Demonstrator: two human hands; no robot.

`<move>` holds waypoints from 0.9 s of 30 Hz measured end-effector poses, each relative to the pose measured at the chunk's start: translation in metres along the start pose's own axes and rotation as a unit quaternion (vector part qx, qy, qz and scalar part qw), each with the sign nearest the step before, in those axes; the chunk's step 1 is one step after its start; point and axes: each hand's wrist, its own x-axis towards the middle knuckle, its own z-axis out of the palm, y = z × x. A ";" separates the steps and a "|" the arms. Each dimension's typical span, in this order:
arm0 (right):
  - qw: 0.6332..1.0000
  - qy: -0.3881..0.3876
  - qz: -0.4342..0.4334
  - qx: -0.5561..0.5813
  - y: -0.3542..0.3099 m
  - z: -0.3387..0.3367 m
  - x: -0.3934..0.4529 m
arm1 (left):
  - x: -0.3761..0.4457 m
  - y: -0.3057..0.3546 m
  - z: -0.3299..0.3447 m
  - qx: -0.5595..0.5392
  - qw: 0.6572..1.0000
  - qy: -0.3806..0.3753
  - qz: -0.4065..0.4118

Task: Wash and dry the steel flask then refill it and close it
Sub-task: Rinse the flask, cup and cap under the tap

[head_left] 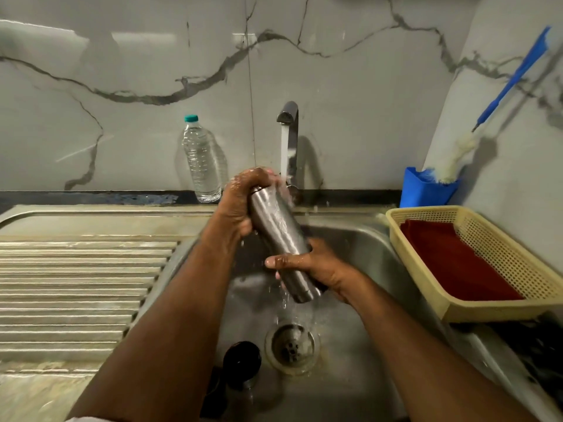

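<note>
Flask [278, 236]: brushed grey steel, plain; its cap [241, 362] black. Wall [122, 71]: pale grey marble, dark grey veining; clear ribbed bottle [201, 161] with teal cap; drainboard [79, 287] dull steel with parallel ridges. Basket [499, 248]: cream, perforated mesh pattern, holding dark red cloth [457, 266]; brush [515, 83] handle and holder [426, 190] bright blue, bristles off-white.

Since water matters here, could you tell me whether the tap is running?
On: a white stream falls from the tap onto the steel flask near the left hand.
</note>
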 end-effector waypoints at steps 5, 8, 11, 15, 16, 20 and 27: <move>0.944 0.212 -0.011 -0.254 -0.001 0.022 0.004 | 0.003 -0.004 0.006 0.010 0.980 0.190 -0.051; 0.857 0.314 -0.040 -0.407 -0.008 0.028 -0.001 | -0.009 -0.030 0.027 0.040 0.961 0.264 -0.067; 0.867 0.276 -0.036 -0.415 -0.009 0.019 0.000 | -0.024 -0.054 0.039 0.006 0.950 0.299 -0.084; 0.987 0.086 -0.028 -0.130 -0.006 0.011 0.002 | -0.030 -0.042 0.016 0.018 0.987 0.141 -0.075; 0.997 0.041 -0.019 -0.064 -0.007 0.010 0.001 | -0.031 -0.037 0.009 0.004 0.993 0.090 -0.076; 0.988 -0.109 0.034 0.101 -0.008 0.006 -0.001 | -0.032 -0.025 -0.006 -0.090 0.994 -0.026 -0.061; 0.897 0.227 -0.065 -0.373 -0.007 0.022 0.000 | -0.017 -0.037 0.019 -0.018 0.963 0.258 -0.079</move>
